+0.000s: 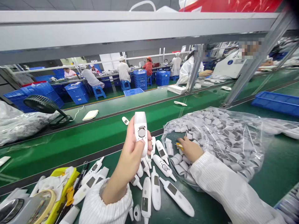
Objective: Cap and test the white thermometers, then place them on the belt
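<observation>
My left hand (132, 152) grips a white ear-type thermometer (141, 119) upright, thumb pressed on its lower body. Its battery compartment is open, and a round coin cell (141, 132) shows inside. My right hand (190, 149) is at the near left side of a clear plastic bag of grey-white caps (217, 133), among loose caps. Its fingers are curled around a small yellow piece (179, 145), whose kind I cannot make out. Several white thermometers (156, 188) with small screens lie on the green bench between my arms. Another thermometer (163, 167) there also shows an open battery compartment.
At lower left stand a yellow tray (74, 177) and a roll of tape (46, 205). Beyond the bench runs a green conveyor belt (58, 141), with a black fan (42, 104) behind it. A slanted metal post (254, 59) and a blue crate (275, 102) are at right. Co-workers sit farther back.
</observation>
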`<state>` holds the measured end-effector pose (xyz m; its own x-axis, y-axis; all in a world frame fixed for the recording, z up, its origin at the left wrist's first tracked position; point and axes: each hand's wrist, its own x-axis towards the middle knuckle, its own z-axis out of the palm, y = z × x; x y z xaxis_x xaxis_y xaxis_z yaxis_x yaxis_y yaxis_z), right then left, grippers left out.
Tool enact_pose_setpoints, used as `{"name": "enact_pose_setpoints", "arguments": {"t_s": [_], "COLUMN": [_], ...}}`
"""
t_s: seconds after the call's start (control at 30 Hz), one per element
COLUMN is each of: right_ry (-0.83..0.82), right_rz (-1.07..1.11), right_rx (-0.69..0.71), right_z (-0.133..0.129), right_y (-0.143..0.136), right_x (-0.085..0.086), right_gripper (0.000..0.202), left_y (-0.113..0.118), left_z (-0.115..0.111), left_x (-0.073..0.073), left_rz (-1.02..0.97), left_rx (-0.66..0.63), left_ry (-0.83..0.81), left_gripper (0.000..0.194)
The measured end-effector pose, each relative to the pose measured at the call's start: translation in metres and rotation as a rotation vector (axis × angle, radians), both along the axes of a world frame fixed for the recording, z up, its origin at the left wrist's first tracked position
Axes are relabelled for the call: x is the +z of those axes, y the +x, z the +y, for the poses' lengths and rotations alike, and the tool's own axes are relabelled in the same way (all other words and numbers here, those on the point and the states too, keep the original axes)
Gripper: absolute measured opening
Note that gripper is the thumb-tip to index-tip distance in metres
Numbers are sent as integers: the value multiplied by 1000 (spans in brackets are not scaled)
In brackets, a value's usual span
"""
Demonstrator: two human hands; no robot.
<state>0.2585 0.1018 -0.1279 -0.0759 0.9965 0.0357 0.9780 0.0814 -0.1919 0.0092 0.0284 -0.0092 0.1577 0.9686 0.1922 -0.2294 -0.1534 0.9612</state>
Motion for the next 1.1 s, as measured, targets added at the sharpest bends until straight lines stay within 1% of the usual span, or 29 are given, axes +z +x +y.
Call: {"name": "enact_pose_setpoints", "arguments": {"t_s": [0.03,0.1,0.17,0.23,0.27,0.3,0.37,0.43,0.5,0.53,0.57,0.67,0.7,0.77,0.83,0.9,0.97,1.03,1.1], "right_ry": [-12,-21,-15,3,16,32,65,92,110,121,134,201,229,282,335,373,380,341,305], "right_rz": [-19,-32,-18,15,36,57,96,121,136,141,147,172,182,198,202,207,212,216,220], "right_rx": [8,43,86,118,129,135,133,120,116,125,146,200,205,192,177,154,77,7,-8], "right_z": [2,4,7,8,9,9,10,12,13,14,15,17,18,19,19,17,13,8,5], "right_y": [2,5,8,11,13,14,19,23,27,30,32,38,41,45,49,51,50,48,46], "right_x": [-5,-11,-15,-19,-21,-24,-29,-33,-36,-38,-39,-47,-49,-55,-58,-58,-54,-50,-45], "right_gripper": [37,37,37,38,38,39,39,39,41,43,45,50,48,42,39,39,40,39,40], "left_y": [-1,-3,-3,-2,-2,-2,-7,-22,-47,-61,-76,-116,-125,-135,-137,-133,-127,-121,-115], "left_z": [2,5,9,15,19,26,46,75,106,121,134,162,167,176,185,194,204,213,219], "left_x": [-2,-7,-11,-15,-18,-21,-31,-45,-60,-68,-75,-92,-97,-104,-112,-118,-123,-126,-126], "left_rz": [66,259,485,679,761,832,946,1027,1094,1130,1163,1237,1253,1274,1281,1271,1237,1174,1082], "left_rx": [7,48,161,325,385,415,414,421,513,583,650,828,872,934,971,978,955,912,858], "left_ry": [2,31,97,173,192,193,144,45,-81,-153,-221,-381,-417,-460,-462,-432,-403,-395,-399], "left_gripper": [72,71,69,68,69,70,70,68,61,53,46,41,40,40,39,40,40,39,38]}}
